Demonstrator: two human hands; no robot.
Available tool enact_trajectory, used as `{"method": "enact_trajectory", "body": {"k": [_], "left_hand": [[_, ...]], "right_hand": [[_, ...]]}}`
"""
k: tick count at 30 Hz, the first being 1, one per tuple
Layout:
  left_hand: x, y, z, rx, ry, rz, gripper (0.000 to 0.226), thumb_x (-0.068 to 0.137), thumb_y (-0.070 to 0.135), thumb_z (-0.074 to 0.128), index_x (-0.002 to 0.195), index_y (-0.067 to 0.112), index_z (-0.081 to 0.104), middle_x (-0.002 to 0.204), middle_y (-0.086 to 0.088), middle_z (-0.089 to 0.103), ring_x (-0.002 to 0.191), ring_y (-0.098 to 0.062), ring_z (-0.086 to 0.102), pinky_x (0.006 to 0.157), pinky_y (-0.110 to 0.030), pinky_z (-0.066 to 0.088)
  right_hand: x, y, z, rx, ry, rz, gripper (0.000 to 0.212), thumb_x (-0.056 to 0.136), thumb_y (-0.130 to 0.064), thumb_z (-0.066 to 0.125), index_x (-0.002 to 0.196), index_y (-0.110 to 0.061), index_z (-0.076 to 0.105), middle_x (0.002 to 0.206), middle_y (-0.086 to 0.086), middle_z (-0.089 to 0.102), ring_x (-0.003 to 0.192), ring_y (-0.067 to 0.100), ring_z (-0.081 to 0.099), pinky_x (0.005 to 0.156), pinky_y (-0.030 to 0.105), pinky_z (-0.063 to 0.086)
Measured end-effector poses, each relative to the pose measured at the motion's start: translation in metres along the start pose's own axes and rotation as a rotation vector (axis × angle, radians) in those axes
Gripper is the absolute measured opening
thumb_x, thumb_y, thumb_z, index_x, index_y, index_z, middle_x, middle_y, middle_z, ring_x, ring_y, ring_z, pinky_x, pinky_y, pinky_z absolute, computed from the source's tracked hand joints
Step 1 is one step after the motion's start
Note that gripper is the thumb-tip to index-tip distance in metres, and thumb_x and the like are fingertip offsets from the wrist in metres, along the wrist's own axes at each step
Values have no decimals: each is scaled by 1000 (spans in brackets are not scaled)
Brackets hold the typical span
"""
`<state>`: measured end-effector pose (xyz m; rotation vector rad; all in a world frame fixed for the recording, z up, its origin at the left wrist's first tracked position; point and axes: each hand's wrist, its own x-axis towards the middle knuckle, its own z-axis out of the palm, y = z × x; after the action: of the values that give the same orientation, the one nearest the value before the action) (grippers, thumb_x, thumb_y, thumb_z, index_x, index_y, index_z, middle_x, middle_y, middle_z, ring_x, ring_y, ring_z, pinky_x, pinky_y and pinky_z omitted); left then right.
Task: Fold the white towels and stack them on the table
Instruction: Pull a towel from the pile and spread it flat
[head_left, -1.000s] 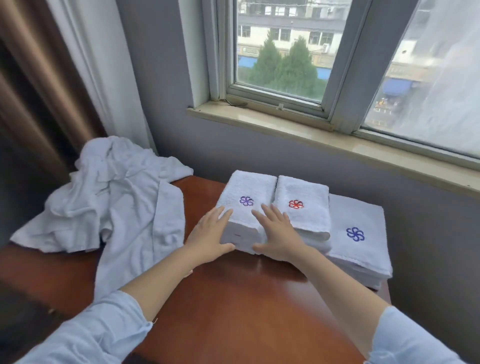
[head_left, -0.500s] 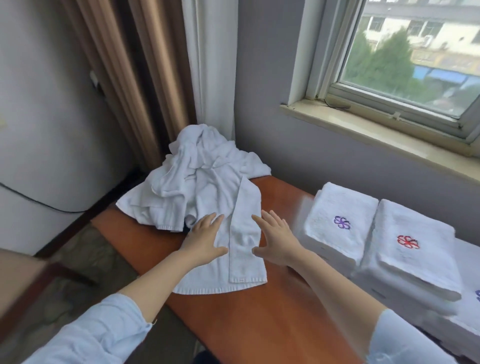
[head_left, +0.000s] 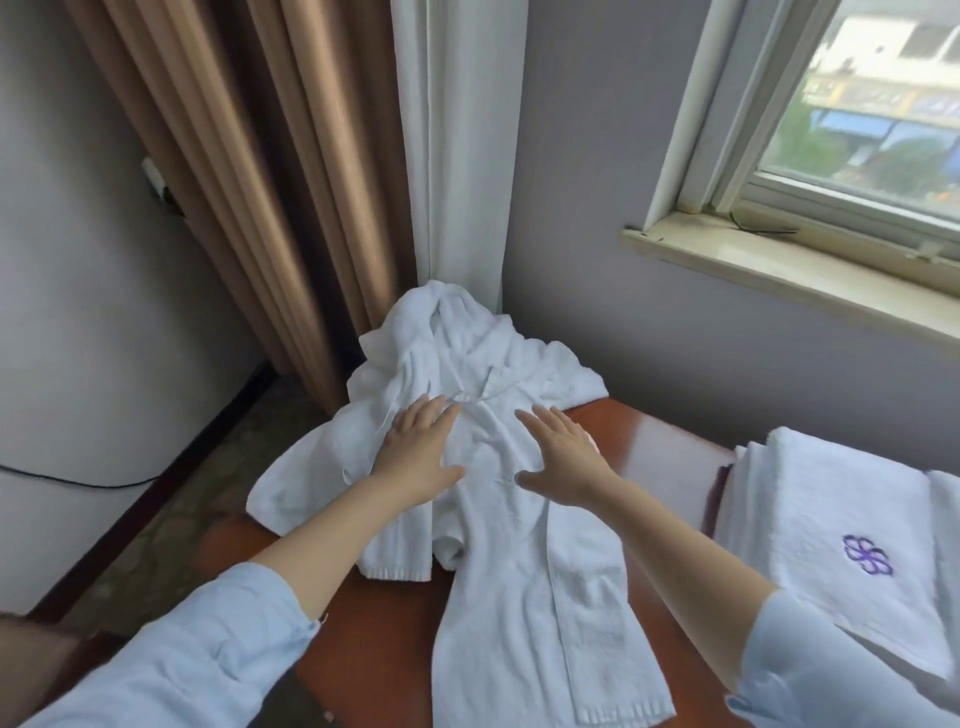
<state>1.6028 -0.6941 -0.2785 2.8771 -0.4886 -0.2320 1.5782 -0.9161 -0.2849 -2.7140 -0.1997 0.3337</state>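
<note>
A crumpled heap of white towels lies on the left end of the brown table, one long towel trailing toward me. My left hand reaches over the heap with straight fingers spread, just above or touching the cloth. My right hand is stretched out flat over the same heap, a little to the right, fingers straight. Neither hand holds anything. At the right edge sits a folded white towel with a purple flower emblem, on top of a stack.
A grey wall and a window sill run behind the table. Brown and white curtains hang in the corner behind the heap. The floor drops away left of the table, with a dark cable along the wall.
My view and both hands have swung left, away from the folded stack and onto the crumpled heap. The hands now reach further into the heap than half a second ago.
</note>
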Motion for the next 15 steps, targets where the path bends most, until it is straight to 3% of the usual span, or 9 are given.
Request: {"method": "enact_trajectory", "body": {"k": [7, 12, 13, 15], "left_hand": [[69, -33, -6, 240, -17, 112, 78, 93, 43, 57, 156, 28, 13, 165, 1, 5, 151, -21, -12, 121, -44, -12], [98, -35, 0, 359, -26, 167, 72, 93, 38, 53, 155, 24, 20, 163, 0, 18, 152, -22, -7, 117, -50, -18], [101, -35, 2, 365, -29, 164, 71, 92, 38, 53, 155, 24, 22, 163, 0, 19, 152, -21, -6, 117, -50, -20], [104, -36, 5, 390, -25, 161, 70, 93, 41, 53, 154, 23, 24, 162, 0, 20, 152, -21, -3, 114, -50, -23]], "right_hand": [[90, -12, -4, -44, -16, -40, 81, 91, -28, 61, 157, -28, 15, 165, 0, 9, 152, 23, 2, 123, 47, 9], [141, -9, -2, -191, -47, -53, 70, 91, -5, 49, 153, -29, 27, 164, 3, 13, 152, 23, 7, 122, 39, 14], [148, -6, -1, -206, -26, -61, 63, 90, -5, 49, 148, -26, 36, 160, 4, 22, 149, 24, 16, 117, 36, 22], [156, -1, 2, -205, 46, -80, 40, 91, -11, 51, 130, -21, 51, 141, 0, 44, 131, 23, 42, 91, 29, 36]]}}
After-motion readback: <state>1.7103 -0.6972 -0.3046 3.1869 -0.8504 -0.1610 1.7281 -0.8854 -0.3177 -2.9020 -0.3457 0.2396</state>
